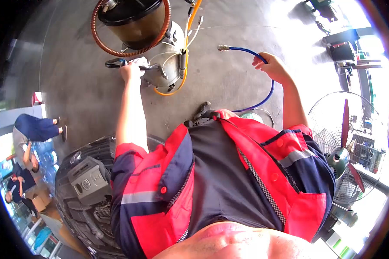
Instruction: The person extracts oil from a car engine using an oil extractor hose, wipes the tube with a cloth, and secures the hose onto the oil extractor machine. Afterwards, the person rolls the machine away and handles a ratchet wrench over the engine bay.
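Observation:
My left hand is closed around the dark push handle of a wheeled oil drainer; something whitish shows at the fingers, either a rag or glare. The drainer has a pale metal tank, topped by a dark-rimmed bowl with brownish sides. A ribbed reddish-brown hose loops around the bowl. Out to the right, my right hand grips a blue air hose. Its metal coupling points left, free of the drainer, while the other end runs down behind my jacket.
An open car engine bay lies close at my left. A large caged fan stands at my right. Two people are at the far left near water bottles and a cardboard box. An orange hose hangs along the drainer.

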A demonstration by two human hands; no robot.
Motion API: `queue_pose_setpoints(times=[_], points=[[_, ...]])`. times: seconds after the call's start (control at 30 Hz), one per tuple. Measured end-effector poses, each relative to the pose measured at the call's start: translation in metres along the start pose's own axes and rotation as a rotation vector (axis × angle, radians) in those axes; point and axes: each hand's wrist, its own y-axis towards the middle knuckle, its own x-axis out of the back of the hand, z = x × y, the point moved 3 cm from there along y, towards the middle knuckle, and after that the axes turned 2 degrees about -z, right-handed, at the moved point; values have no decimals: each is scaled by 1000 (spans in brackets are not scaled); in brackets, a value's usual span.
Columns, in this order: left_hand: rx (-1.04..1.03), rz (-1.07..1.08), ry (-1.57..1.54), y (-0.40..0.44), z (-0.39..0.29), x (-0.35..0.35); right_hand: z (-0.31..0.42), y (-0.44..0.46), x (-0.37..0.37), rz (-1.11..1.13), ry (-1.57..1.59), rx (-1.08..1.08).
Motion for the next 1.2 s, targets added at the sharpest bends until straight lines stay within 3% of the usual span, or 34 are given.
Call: queue_pose_setpoints(times=[0.1,0.2,0.23,0.3,0.37,0.43,0.47,0.5,0.57,0.8,1.0,1.17,1.2], points=[[-53,41,36,-9,-8,0,-31,-17,-18,-36,78,-51],[-38,122,55,50,14,11,-56,-41,-24,-118,53,-88],[-26,237,-10,104,38,16,-66,-47,-25,-150,53,-114],[42,289,-148,81,16,26,-94,-57,-27,-190,49,-145],[65,336,45,83,2,33,-115,-83,-35,-242,35,-187],[-14,265,103,53,-15,34,-137,-120,-37,-283,48,-235],[1,297,83,62,-14,37,-145,-143,-40,-291,66,-286],[48,304,75,116,0,32,-157,-111,-59,-261,79,-353],[-3,138,226,111,-9,27,-182,-131,-68,-269,61,-413],[-145,293,233,175,-18,8,-248,-196,-113,-224,-114,-559],[-224,351,279,168,-33,12,-312,-237,-161,-248,-41,-638],[-281,425,316,166,-40,-5,-321,-279,-198,-293,-37,-759],[-267,374,294,162,-30,10,-331,-271,-178,-279,-44,-750]])
